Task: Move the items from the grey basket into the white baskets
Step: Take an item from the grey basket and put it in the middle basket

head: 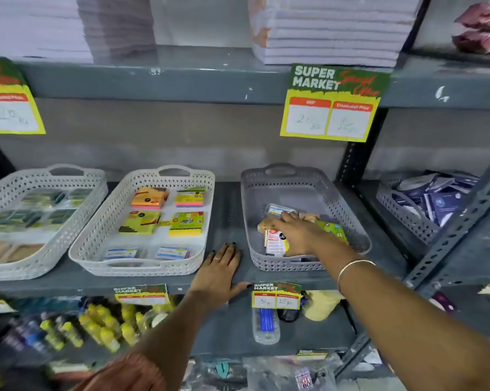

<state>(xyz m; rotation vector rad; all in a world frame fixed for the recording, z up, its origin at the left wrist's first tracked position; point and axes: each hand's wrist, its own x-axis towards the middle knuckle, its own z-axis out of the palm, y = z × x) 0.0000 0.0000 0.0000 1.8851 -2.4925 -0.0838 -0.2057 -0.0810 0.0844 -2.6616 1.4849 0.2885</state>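
Shelving of grey metal fills the head view, and the middle shelf carries three perforated plastic baskets in a row. At 3 o'clock of the row sits the grey basket, with a small heap of packets at its near end. The right hand reaches into it from 5 o'clock, palm down, fingers spread apart and resting on the heap; whether they grip anything cannot be told. Under the hand lie a white-and-red packet, a green printed packet and a small blue-and-white card just beyond the fingertips.

The left hand lies flat on the bare shelf between the grey basket and the middle white basket — fingers together, holding nothing, with a ring on one finger. A thin bracelet circles the right wrist.

The middle white basket holds sticky-note pads in two rows: an orange pad and a pink-edged pad at the far end, two yellow-green pads nearer, and two small blue-and-white packets at the near edge. At 9 o'clock a second white basket holds blurred dark and green packs.

A green and yellow "SUPER MARKET" price sign hangs from the shelf above, at 12 o'clock of the grey basket. Stacks of paper rest on that upper shelf. Below, yellow bottles crowd the lower shelf.
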